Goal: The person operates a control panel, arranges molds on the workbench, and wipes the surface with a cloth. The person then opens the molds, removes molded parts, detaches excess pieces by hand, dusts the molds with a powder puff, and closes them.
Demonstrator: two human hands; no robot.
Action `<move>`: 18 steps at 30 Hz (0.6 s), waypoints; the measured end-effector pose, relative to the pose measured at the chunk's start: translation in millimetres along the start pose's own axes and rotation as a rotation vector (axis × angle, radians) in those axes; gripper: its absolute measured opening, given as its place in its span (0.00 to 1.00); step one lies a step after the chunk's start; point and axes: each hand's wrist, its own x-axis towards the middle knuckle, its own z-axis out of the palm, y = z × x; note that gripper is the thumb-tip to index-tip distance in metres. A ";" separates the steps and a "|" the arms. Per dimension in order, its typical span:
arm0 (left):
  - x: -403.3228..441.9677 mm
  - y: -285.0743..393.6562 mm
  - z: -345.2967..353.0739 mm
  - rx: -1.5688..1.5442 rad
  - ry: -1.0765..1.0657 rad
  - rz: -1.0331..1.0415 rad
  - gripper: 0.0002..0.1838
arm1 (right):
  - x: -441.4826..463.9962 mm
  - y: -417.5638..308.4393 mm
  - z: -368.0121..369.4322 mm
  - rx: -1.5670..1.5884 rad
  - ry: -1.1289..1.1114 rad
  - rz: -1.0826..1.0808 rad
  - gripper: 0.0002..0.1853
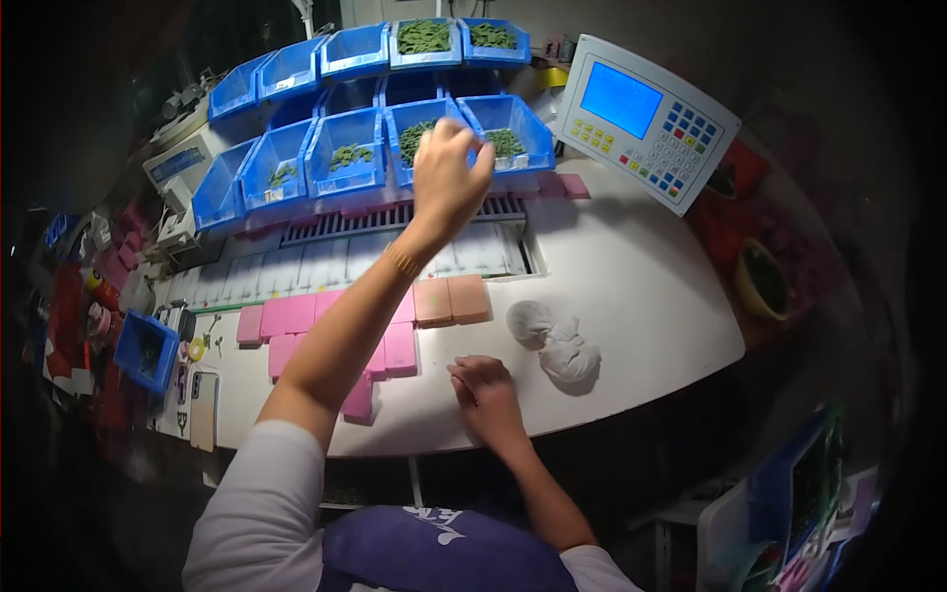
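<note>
My left hand (452,168) is raised in front of a blue bin (395,176) that holds small green pieces (414,141), which look like leaves or sprigs. Its fingers are curled together, and whatever they may pinch is hidden. A gold-coloured band (401,259) circles that wrist. Low over the white table (631,296), near its front edge, my right hand (483,390) has its fingers bent together; anything in them is too small to name. Pink blocks (400,348) lie to its left, and two knotted white bundles (569,353) sit to its right.
Blue bins (355,47) stand in two tiers at the back, several with green pieces. A keypad panel with a blue screen (621,99) stands back right. Orange-brown blocks (451,301) adjoin the pink ones. A phone (203,409) and a small blue bin (145,350) are at left.
</note>
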 end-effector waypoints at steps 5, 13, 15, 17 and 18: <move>39.8 -14.6 59.8 0.359 -0.100 -0.087 0.10 | -0.3 -3.6 -3.5 0.016 -0.004 0.018 0.11; -118.6 -16.3 -156.8 0.146 -0.299 -0.393 0.10 | 1.1 0.8 1.6 0.044 0.056 0.044 0.12; -179.5 -20.9 -201.1 0.167 -0.325 -0.547 0.13 | 0.6 -3.3 -0.4 0.020 0.061 0.065 0.12; -231.8 -7.6 -220.9 0.200 -0.367 -0.633 0.24 | 4.3 -10.2 -0.2 -0.013 0.128 0.041 0.11; -255.8 -3.8 -219.0 0.228 -0.358 -0.645 0.28 | 4.3 -15.5 2.7 -0.015 0.140 0.030 0.11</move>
